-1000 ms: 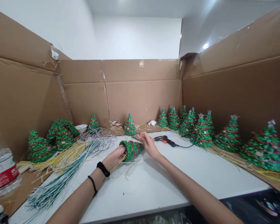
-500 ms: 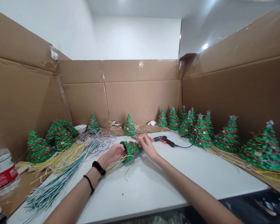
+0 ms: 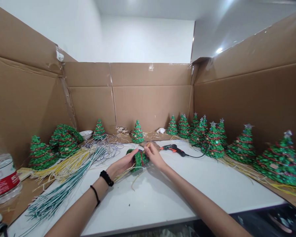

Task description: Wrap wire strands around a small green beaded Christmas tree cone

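Observation:
A small green tree [image 3: 140, 159] with red garland is held above the white board [image 3: 162, 194]. My left hand [image 3: 124, 163] grips it from the left, with black bands on that wrist. My right hand [image 3: 154, 156] is closed in a pinch at the tree's right side, around a small tan piece [image 3: 148, 144] whose nature is unclear. Pale thin strands [image 3: 123, 175] trail below my left hand. Just right of my right hand lies an orange and black glue gun [image 3: 173, 148] with its cord.
Green and white strands [image 3: 64, 187] and yellow strands [image 3: 64, 168] spread on the left. Several decorated trees [image 3: 213, 141] stand at the right, others at the left and back. A bottle [image 3: 2, 174] stands far left, a white bowl [image 3: 86, 134] farther back. Cardboard walls [image 3: 150, 102] surround the board.
The held tree has turned, its red garland now facing more toward the camera. My left hand has shifted slightly up and right around it. The view has moved slightly.

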Demonstrator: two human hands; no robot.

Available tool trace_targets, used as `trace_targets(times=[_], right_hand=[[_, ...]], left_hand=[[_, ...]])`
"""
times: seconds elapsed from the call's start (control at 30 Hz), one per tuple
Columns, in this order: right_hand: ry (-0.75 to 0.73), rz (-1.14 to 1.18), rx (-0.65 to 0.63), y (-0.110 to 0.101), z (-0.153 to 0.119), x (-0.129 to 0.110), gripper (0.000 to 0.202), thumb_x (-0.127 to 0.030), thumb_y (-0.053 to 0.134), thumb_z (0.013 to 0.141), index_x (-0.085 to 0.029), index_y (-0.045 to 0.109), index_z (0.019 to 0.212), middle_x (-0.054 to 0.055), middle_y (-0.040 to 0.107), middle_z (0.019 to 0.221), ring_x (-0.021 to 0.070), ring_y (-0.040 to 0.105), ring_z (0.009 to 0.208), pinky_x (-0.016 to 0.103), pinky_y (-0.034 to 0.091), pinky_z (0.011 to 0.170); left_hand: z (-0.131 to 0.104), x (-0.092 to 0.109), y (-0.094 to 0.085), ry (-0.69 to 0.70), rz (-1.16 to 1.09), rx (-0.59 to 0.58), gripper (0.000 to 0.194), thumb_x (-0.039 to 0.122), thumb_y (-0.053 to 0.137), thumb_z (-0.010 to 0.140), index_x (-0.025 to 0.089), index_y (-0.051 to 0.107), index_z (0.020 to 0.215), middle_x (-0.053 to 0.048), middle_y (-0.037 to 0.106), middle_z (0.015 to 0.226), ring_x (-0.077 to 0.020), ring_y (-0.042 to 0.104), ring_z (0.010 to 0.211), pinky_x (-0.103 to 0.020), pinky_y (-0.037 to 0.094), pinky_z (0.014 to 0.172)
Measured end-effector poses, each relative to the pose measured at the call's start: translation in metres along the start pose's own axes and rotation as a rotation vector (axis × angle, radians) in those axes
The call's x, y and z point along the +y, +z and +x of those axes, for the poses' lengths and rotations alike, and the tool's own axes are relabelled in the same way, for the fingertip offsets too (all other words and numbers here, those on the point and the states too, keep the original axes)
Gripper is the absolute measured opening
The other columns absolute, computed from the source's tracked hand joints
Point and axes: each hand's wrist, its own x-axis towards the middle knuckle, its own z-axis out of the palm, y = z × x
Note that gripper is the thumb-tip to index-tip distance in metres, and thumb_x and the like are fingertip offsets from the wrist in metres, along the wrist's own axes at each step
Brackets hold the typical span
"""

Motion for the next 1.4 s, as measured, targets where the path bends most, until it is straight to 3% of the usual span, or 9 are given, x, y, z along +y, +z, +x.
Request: trace_targets(times=[0.1,0.27,0.47,0.63,0.83,1.03,1.13,1.2,1.4], right_hand=[[-0.011,-0.089,0.003,0.001,0.003,-0.005,0.027,-0.047,0.039,0.084,-0.021,0.043,0.081,-0.001,0.051,0.074,0.0148,0.046,0.069,0.027,0.037,0.067],[0.029,-0.124,-0.025,0.003,0.008,-0.013,0.022,-0.043,0.036,0.082,-0.021,0.041,0.080,0.000,0.052,0.075,0.0161,0.047,0.071,0.028,0.039,0.068],[0.012,-0.094,-0.041,0.004,0.011,-0.009,0.021,-0.042,0.038,0.082,-0.022,0.042,0.081,0.000,0.051,0.073,0.0160,0.047,0.072,0.028,0.038,0.069],[0.048,0.047,0.055,0.008,0.007,-0.002,0.033,-0.054,0.043,0.079,-0.022,0.044,0.080,-0.002,0.049,0.071,0.0144,0.045,0.067,0.027,0.038,0.064],[0.133,0.242,0.173,0.011,-0.001,-0.002,0.043,-0.066,0.044,0.076,-0.024,0.039,0.075,-0.006,0.039,0.056,0.0119,0.038,0.052,0.024,0.034,0.053],[0.137,0.212,0.223,0.009,-0.001,-0.003,0.045,-0.069,0.041,0.076,-0.024,0.042,0.077,-0.005,0.041,0.057,0.0138,0.042,0.057,0.026,0.038,0.058],[0.064,0.163,0.254,0.006,-0.002,-0.004,0.039,-0.062,0.041,0.080,-0.023,0.046,0.085,-0.003,0.045,0.064,0.0150,0.045,0.063,0.027,0.040,0.062],[0.014,0.144,0.222,0.005,-0.005,-0.006,0.034,-0.055,0.044,0.082,-0.023,0.047,0.091,0.000,0.050,0.074,0.0156,0.048,0.070,0.027,0.041,0.067],[-0.057,0.106,0.036,0.004,-0.013,-0.010,0.020,-0.039,0.053,0.081,-0.021,0.049,0.090,0.001,0.055,0.090,0.0161,0.052,0.088,0.026,0.040,0.079]], left_hand=[[0.005,-0.006,0.002,0.029,-0.009,0.101,0.042,0.050,0.053,0.081,0.012,0.063,0.096,-0.006,0.068,0.084,-0.0167,0.060,0.074,-0.027,0.046,0.073],[0.010,-0.010,0.002,0.033,-0.041,0.158,0.044,0.054,0.051,0.080,0.013,0.063,0.089,-0.004,0.068,0.076,-0.0137,0.058,0.060,-0.026,0.047,0.064],[0.010,-0.012,0.003,0.049,-0.042,0.151,0.040,0.049,0.050,0.083,0.014,0.063,0.094,-0.006,0.069,0.080,-0.0168,0.062,0.068,-0.027,0.048,0.069],[0.010,-0.011,0.002,-0.016,-0.077,0.175,0.042,0.051,0.052,0.080,0.013,0.063,0.094,-0.006,0.069,0.082,-0.0174,0.062,0.071,-0.028,0.048,0.071],[0.005,-0.002,-0.005,0.003,-0.055,0.008,0.038,0.047,0.054,0.080,0.015,0.062,0.097,-0.006,0.068,0.093,-0.0171,0.060,0.085,-0.027,0.044,0.082],[-0.006,0.015,-0.023,-0.066,-0.067,-0.180,0.019,0.029,0.056,0.072,0.013,0.064,0.079,-0.006,0.067,0.080,-0.0156,0.059,0.074,-0.025,0.044,0.071],[-0.004,0.012,-0.024,-0.049,-0.022,-0.103,0.008,0.015,0.058,0.063,0.013,0.062,0.069,-0.004,0.065,0.069,-0.0127,0.056,0.062,-0.024,0.043,0.065],[0.001,0.006,-0.019,-0.006,0.058,-0.011,0.013,0.012,0.060,0.064,0.012,0.063,0.076,-0.003,0.066,0.070,-0.0128,0.057,0.063,-0.024,0.044,0.064],[0.013,-0.014,-0.003,0.106,0.150,0.223,0.030,0.027,0.069,0.066,0.012,0.064,0.092,-0.006,0.069,0.079,-0.0174,0.062,0.070,-0.024,0.045,0.057]])
